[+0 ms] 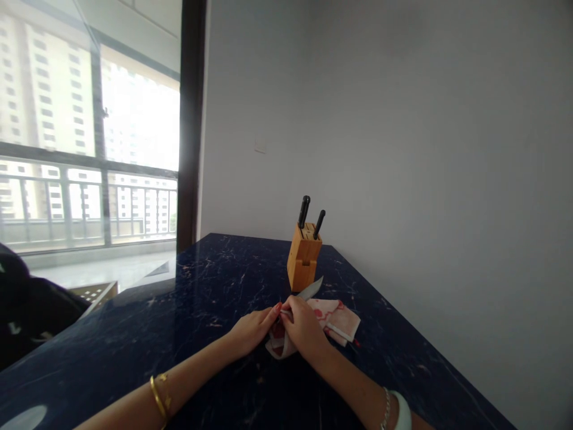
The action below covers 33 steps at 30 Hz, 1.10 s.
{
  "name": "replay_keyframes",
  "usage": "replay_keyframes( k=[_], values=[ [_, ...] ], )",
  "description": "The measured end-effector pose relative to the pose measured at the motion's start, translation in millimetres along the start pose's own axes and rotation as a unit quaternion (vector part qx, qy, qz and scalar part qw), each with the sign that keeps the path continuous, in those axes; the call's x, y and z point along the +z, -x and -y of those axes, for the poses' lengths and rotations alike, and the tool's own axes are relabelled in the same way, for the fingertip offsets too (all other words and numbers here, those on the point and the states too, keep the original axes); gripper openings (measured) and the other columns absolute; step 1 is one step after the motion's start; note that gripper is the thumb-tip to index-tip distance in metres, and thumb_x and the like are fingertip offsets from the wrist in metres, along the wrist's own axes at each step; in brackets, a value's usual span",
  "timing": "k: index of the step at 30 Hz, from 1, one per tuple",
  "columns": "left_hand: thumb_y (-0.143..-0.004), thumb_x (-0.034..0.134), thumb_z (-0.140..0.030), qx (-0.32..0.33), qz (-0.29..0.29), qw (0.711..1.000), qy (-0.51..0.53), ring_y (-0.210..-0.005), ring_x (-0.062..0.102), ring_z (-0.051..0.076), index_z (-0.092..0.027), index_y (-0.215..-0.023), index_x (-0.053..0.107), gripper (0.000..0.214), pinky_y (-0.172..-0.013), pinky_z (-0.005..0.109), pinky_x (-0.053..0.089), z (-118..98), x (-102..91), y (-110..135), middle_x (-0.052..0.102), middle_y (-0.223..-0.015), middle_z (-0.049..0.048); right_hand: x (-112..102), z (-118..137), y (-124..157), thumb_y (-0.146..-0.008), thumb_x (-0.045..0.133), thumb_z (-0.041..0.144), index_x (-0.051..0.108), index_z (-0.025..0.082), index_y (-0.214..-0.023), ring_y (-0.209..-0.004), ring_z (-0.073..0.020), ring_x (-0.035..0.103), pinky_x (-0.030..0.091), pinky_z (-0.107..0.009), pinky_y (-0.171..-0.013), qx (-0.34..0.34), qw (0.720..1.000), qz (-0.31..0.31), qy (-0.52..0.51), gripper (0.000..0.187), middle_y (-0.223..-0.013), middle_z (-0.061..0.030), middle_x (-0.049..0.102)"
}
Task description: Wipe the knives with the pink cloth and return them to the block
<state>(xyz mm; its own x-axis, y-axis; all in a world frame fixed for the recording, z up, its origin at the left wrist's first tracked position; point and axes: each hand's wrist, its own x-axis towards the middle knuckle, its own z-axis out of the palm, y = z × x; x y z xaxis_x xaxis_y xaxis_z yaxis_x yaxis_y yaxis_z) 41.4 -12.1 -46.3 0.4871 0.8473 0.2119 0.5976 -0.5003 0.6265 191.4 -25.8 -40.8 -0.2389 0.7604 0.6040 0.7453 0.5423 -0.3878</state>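
A kitchen knife (312,289) shows its bare blade beyond my hands, tip pointing away and to the right. My left hand (254,329) is closed around its handle end, which is hidden by my fingers and the cloth. Pinched in my right hand (303,325) is a pink and white cloth (344,319) with red patterns, close against the knife. Part of that cloth hangs below my fingers, and the rest lies folded to the right. The fingertips of both hands meet. Just past the blade stands a wooden knife block (302,263) with black-handled knives in it.
The hands work over a dark blue marbled table (215,263). A grey wall (425,179) runs along its right side and back. At the left are a large window (138,119) and a dark object (36,310) beside the table. A pale round shape (27,418) appears at the lower left.
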Motion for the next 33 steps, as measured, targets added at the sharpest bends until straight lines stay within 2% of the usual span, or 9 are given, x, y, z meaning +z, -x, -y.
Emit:
replay_keyframes(
  k=[10, 14, 20, 25, 33],
  values=[
    [-0.081, 0.005, -0.053, -0.025, 0.002, 0.999, -0.019, -0.074, 0.054, 0.016, -0.019, -0.087, 0.058, 0.063, -0.064, 0.022, 0.035, 0, 0.2, 1, 0.061, -0.081, 0.0030, -1, 1, 0, -0.066, 0.045, 0.009, 0.041, 0.019, -0.065, -0.073, -0.0131, 0.045, 0.032, -0.023, -0.066, 0.000, 1.000, 0.019, 0.019, 0.010, -0.070, 0.0002, 0.049],
    [-0.082, 0.007, -0.051, -0.005, 0.007, 1.000, -0.010, -0.078, 0.054, 0.016, -0.021, -0.092, 0.056, 0.059, -0.068, 0.021, 0.035, -2, -1.4, 2, 0.061, -0.086, 0.0020, -3, 3, -1, -0.068, 0.044, 0.010, 0.041, 0.019, -0.067, -0.075, -0.0131, 0.045, 0.032, -0.023, -0.067, 0.006, 1.000, 0.010, 0.004, 0.010, -0.072, -0.0002, 0.050],
    [-0.081, 0.006, -0.054, -0.038, -0.012, 0.999, 0.023, -0.078, 0.054, 0.016, -0.021, -0.090, 0.057, 0.061, -0.066, 0.021, 0.036, -5, -1.6, 2, 0.062, -0.084, 0.0011, -2, 1, 0, -0.065, 0.045, 0.008, 0.041, 0.019, -0.066, -0.072, -0.0127, 0.045, 0.032, -0.023, -0.065, 0.009, 0.999, 0.036, 0.014, 0.012, -0.070, 0.0005, 0.049],
    [-0.080, 0.007, -0.054, -0.026, 0.006, 1.000, -0.007, -0.075, 0.054, 0.016, -0.021, -0.088, 0.057, 0.061, -0.065, 0.021, 0.035, -6, -1.3, 2, 0.061, -0.081, 0.0019, -1, 1, -1, -0.067, 0.044, 0.009, 0.040, 0.019, -0.066, -0.074, -0.0131, 0.045, 0.032, -0.023, -0.066, 0.014, 1.000, 0.015, 0.008, 0.011, -0.071, -0.0001, 0.049],
    [-0.077, 0.005, -0.059, -0.094, 0.010, 0.995, 0.023, -0.060, 0.052, 0.015, -0.018, -0.079, 0.060, 0.069, -0.057, 0.022, 0.035, -11, -4.0, 6, 0.061, -0.068, 0.0024, 5, -1, 0, -0.063, 0.045, 0.007, 0.040, 0.019, -0.065, -0.072, -0.0129, 0.044, 0.032, -0.023, -0.065, 0.016, 0.999, 0.026, 0.013, 0.013, -0.070, 0.0005, 0.048]
  ],
)
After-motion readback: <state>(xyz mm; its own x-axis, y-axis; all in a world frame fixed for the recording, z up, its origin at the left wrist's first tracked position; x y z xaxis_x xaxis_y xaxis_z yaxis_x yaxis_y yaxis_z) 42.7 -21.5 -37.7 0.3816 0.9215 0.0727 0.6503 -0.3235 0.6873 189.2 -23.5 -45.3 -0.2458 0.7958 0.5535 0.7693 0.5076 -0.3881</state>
